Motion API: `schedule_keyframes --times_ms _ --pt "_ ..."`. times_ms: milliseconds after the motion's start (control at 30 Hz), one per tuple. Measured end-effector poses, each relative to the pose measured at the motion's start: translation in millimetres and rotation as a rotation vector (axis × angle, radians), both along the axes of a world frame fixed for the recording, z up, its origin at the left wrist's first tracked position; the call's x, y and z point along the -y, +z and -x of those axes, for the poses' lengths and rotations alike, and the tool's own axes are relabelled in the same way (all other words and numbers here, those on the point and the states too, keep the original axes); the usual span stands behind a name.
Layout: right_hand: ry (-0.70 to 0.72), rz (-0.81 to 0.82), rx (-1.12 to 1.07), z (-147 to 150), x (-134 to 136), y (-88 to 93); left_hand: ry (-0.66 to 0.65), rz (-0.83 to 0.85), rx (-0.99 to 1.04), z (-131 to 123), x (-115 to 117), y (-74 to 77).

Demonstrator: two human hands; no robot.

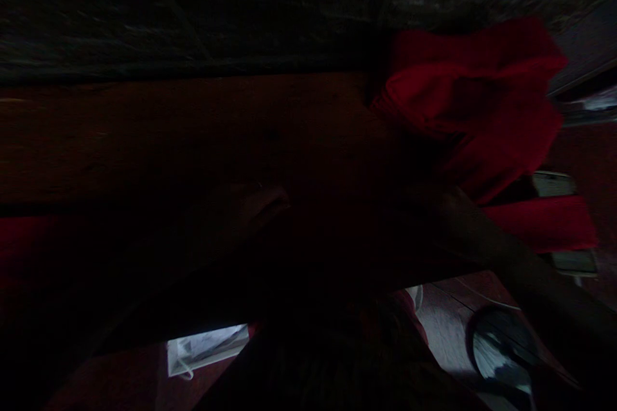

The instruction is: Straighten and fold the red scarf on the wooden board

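The view is very dark. My left hand (265, 200) is low over the near part of a brown wooden surface (216, 115), and only its edge catches light. My right hand (434, 199) is in deep shadow beside a rumpled red cloth (482, 96), its forearm reaching in from the lower right. Between both hands lies a dark reddish area, perhaps fabric; its kind cannot be made out. The fingers of both hands are lost in shadow, so whether they grip anything does not show.
A dark, streaked wall (193, 13) runs behind the wooden surface. Below its front edge, a round dark-rimmed object (501, 347) stands on the floor at lower right. A white item (207, 350) lies at lower left. More red cloth (544, 223) hangs at the right.
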State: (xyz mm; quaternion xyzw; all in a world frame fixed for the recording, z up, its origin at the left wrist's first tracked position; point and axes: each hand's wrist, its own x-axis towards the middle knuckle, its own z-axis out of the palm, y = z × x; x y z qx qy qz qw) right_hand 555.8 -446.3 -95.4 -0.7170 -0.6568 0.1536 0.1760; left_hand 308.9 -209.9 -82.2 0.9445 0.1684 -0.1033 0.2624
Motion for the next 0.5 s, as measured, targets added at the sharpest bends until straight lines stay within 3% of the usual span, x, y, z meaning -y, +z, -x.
schedule_keyframes --times_ms 233,500 --pt "-0.053 0.039 0.053 3 -2 -1.5 0.008 -0.007 -0.062 30 -19 1.8" --pt "0.007 -0.003 0.063 3 -6 3.0 0.112 0.046 -0.128 76 -42 2.1"
